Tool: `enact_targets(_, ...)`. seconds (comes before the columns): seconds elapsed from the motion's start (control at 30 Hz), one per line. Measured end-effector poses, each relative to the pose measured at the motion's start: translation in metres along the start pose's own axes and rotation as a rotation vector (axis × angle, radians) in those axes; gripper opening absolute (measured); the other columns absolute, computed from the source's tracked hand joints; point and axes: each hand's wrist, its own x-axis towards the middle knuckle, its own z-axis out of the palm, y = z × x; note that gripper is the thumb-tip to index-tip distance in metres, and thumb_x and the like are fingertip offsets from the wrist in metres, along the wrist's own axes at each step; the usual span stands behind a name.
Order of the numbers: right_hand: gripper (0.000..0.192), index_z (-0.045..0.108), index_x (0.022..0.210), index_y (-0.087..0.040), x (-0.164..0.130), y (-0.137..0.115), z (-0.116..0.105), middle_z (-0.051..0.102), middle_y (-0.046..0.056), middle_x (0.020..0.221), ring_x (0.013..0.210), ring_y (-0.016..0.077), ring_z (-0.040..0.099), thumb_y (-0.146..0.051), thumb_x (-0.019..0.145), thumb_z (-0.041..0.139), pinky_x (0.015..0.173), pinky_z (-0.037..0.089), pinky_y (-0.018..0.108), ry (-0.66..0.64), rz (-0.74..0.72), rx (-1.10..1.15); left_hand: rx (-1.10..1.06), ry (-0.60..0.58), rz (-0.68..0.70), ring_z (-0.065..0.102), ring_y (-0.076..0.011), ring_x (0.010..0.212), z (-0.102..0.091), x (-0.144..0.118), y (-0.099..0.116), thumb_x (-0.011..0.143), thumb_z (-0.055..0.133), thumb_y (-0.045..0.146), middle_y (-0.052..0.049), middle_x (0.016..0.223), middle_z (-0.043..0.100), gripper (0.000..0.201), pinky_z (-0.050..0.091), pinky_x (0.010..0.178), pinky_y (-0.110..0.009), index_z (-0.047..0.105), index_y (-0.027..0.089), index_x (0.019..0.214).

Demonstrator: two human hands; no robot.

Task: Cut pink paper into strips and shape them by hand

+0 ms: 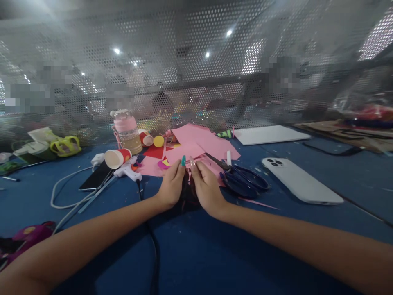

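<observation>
Forearms: both reach in from the lower corners over bare blue table point(196, 254), meeting at the centre.
Dark piece point(186, 196): lies flat between the two hands, touching both; what it is cannot be told.
Left hand point(172, 186): palm down, fingers pressed together, resting on the piece's left side.
Right hand point(207, 188): palm down, fingers closed flat, pressing its right side.
Open room: clear table toward the camera; black cable point(153, 246) runs just left.
Crowded edges: scissors point(242, 178) just right, pink paper point(199, 145) behind, white phone point(301, 180) farther right, glue gun point(127, 172) to the left.

Two paper cups point(117, 158) point(146, 138), two phones point(301, 180) point(97, 175), one scissors point(242, 179)
</observation>
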Motion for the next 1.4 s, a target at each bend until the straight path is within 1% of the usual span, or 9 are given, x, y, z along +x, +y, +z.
enact_targets(0.2, 0.028, 0.04, 0.065, -0.022, 0.001, 0.001, 0.0, 0.038, -0.005, 0.054, 0.049, 0.0123, 0.038, -0.04, 0.086, 0.036, 0.047, 0.032, 0.026, -0.002, 0.011, 0.015, -0.276, -0.051, -0.194, 0.03, -0.0046, 0.043, 0.002, 0.003, 0.002, 0.072, 0.055, 0.042, 0.008, 0.049, 0.034, 0.032, 0.026, 0.04, -0.018, 0.037, 0.018, 0.06)
enact_targets(0.43, 0.031, 0.043, 0.066, -0.023, 0.001, 0.002, 0.001, 0.043, -0.004, 0.055, 0.052, 0.0138, 0.042, -0.047, 0.085, 0.037, 0.049, 0.036, 0.026, 0.009, 0.029, 0.072, -0.403, -0.139, -0.326, 0.038, -0.0049, 0.036, 0.004, 0.004, 0.004, 0.069, 0.056, 0.051, 0.008, 0.045, 0.04, 0.036, 0.029, 0.035, -0.019, 0.043, 0.018, 0.065)
enact_targets(0.53, 0.034, 0.044, 0.067, -0.023, 0.002, 0.001, 0.001, 0.043, -0.003, 0.056, 0.055, 0.0145, 0.044, -0.052, 0.083, 0.038, 0.052, 0.039, 0.027, 0.007, 0.043, 0.098, -0.413, -0.121, -0.306, 0.038, -0.0049, 0.036, 0.005, 0.004, 0.004, 0.069, 0.057, 0.051, 0.008, 0.046, 0.041, 0.035, 0.031, 0.035, -0.019, 0.045, 0.019, 0.069)
enact_targets(0.63, 0.035, 0.043, 0.065, -0.023, 0.003, 0.001, 0.001, 0.042, -0.004, 0.056, 0.056, 0.0146, 0.045, -0.053, 0.081, 0.039, 0.054, 0.04, 0.027, 0.009, 0.035, 0.103, -0.373, -0.076, -0.314, 0.033, -0.0045, 0.033, 0.005, 0.004, 0.002, 0.076, 0.051, 0.051, 0.008, 0.044, 0.037, 0.034, 0.029, 0.033, -0.018, 0.043, 0.019, 0.066)
enact_targets(0.73, 0.032, 0.044, 0.067, -0.022, 0.003, 0.001, 0.001, 0.043, -0.003, 0.057, 0.057, 0.0148, 0.046, -0.05, 0.083, 0.039, 0.056, 0.041, 0.027, 0.009, 0.03, 0.105, -0.324, -0.031, -0.275, 0.038, -0.0056, 0.039, 0.004, 0.004, 0.0, 0.08, 0.049, 0.041, 0.006, 0.049, 0.041, 0.026, 0.032, 0.036, -0.018, 0.046, 0.018, 0.068)
enact_targets(0.87, 0.029, 0.048, 0.07, -0.022, 0.003, 0.002, 0.002, 0.047, -0.002, 0.06, 0.061, 0.0158, 0.048, -0.046, 0.084, 0.038, 0.059, 0.043, 0.028, 0.002, 0.036, 0.123, -0.145, 0.026, -0.164, 0.048, -0.0091, 0.056, 0.004, 0.004, -0.002, 0.08, 0.048, 0.028, 0.004, 0.057, 0.047, 0.017, 0.042, 0.051, -0.019, 0.049, 0.017, 0.067)
enact_targets(1.07, 0.027, 0.049, 0.071, -0.021, 0.003, 0.004, 0.004, 0.055, 0.0, 0.067, 0.071, 0.017, 0.052, -0.044, 0.083, 0.041, 0.066, 0.044, 0.029, -0.015, 0.054, 0.152, 0.127, 0.086, -0.064, 0.051, -0.0124, 0.066, 0.002, 0.001, -0.007, 0.081, 0.043, 0.023, 0.002, 0.059, 0.05, 0.016, 0.043, 0.06, -0.022, 0.051, 0.018, 0.068)
enact_targets(1.2, 0.025, 0.049, 0.07, -0.021, 0.003, 0.003, 0.004, 0.052, -0.001, 0.065, 0.066, 0.0157, 0.05, -0.041, 0.083, 0.042, 0.066, 0.044, 0.029, -0.014, 0.062, 0.198, 0.197, 0.084, -0.026, 0.052, -0.0138, 0.067, 0.001, -0.001, -0.007, 0.083, 0.041, 0.023, 0.001, 0.06, 0.051, 0.018, 0.043, 0.063, -0.024, 0.05, 0.019, 0.068)
enact_targets(1.4, 0.021, 0.047, 0.071, -0.022, 0.0, -0.001, 0.006, 0.049, -0.002, 0.065, 0.062, 0.0148, 0.049, -0.041, 0.081, 0.043, 0.057, 0.043, 0.027, -0.03, 0.099, 0.324, 0.184, 0.099, -0.003, 0.051, -0.0131, 0.065, 0.005, -0.004, 0.0, 0.083, 0.038, 0.022, 0.001, 0.063, 0.052, 0.018, 0.042, 0.062, -0.024, 0.047, 0.019, 0.069)
